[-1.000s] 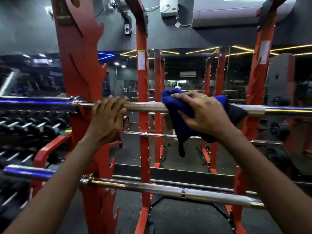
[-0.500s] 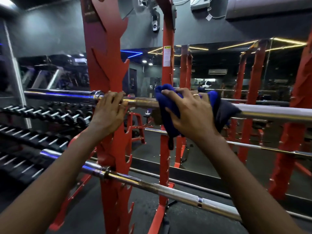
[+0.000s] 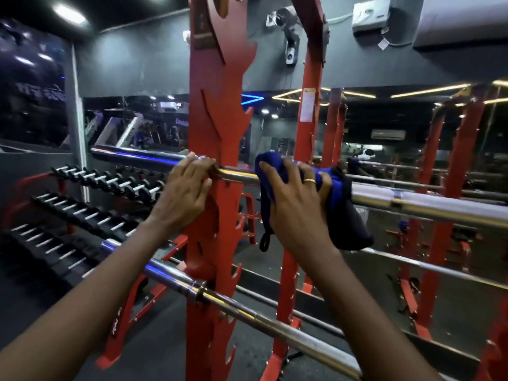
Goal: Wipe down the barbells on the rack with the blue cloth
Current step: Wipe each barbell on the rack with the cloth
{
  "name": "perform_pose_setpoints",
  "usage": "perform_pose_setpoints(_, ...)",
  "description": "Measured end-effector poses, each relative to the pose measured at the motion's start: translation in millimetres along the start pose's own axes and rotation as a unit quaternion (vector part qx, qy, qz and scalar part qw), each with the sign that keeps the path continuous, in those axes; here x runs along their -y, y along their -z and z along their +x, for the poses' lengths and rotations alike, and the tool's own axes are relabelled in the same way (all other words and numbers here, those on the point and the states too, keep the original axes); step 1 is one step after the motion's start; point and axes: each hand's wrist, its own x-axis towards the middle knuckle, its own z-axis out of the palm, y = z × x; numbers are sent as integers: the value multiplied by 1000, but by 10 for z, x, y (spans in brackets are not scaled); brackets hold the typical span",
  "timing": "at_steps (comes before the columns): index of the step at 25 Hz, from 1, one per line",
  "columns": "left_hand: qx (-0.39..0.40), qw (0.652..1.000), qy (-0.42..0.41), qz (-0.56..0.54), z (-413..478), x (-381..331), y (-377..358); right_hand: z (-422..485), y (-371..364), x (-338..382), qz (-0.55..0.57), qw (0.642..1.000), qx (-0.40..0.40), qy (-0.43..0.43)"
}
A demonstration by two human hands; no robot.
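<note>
A chrome upper barbell (image 3: 412, 200) lies across the red rack (image 3: 217, 105) at chest height. The blue cloth (image 3: 341, 204) is draped over this bar just right of the rack's front upright. My right hand (image 3: 295, 199) grips the cloth around the bar, a ring on one finger. My left hand (image 3: 184, 193) holds the same bar where it meets the upright, fingers curled over it. A second, lower barbell (image 3: 275, 323) rests on the rack below, untouched.
Tiers of black dumbbells (image 3: 90, 204) fill a rack at the left. A mirror wall behind reflects more red uprights (image 3: 450, 171) and bars. The rack's second post (image 3: 310, 111) stands just behind my right hand. Dark floor lies below.
My right hand has slid the blue cloth leftward along the upper bar toward the upright, closing on my left hand. The view has swung left.
</note>
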Motion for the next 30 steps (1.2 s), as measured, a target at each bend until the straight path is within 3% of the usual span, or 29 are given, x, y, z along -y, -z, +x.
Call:
perform_pose_setpoints(3,-13,998,-44,-52,-26,152,-52,234,-136,271,-8,997,65,38)
perform_pose_setpoints(5,-18,996,8,-89,-43,305,-56,330,-247,486,11,994,82,77)
perform_pose_setpoints(9,32,998,6,-54,-5,838,40,355,-391,639,74,992,21,104)
perform_pose_setpoints(12,70,997,-19,-22,24,1162,51,344,-406,707,96,995,-26,23)
perform_pose_setpoints(14,80,996,11,-29,35,1354,-11,459,-445,858,83,997,4,-1)
perform_pose_setpoints(18,79,996,18,-36,93,1491,-131,731,-348,818,113,982,141,55)
perform_pose_setpoints(20,88,994,13,-60,160,1552,-141,674,-249,695,99,983,145,55)
perform_pose_setpoints(23,89,992,6,-85,251,1640,-137,525,-37,756,166,982,93,-11)
perform_pose_setpoints(26,79,992,-7,-99,360,1684,-150,476,83,1098,256,965,-45,-29)
perform_pose_setpoints(28,61,995,-16,-82,433,1663,-129,518,52,1379,236,963,-133,10)
perform_pose_setpoints(30,69,992,-19,-100,496,1679,-78,675,-95,1672,187,969,-161,12)
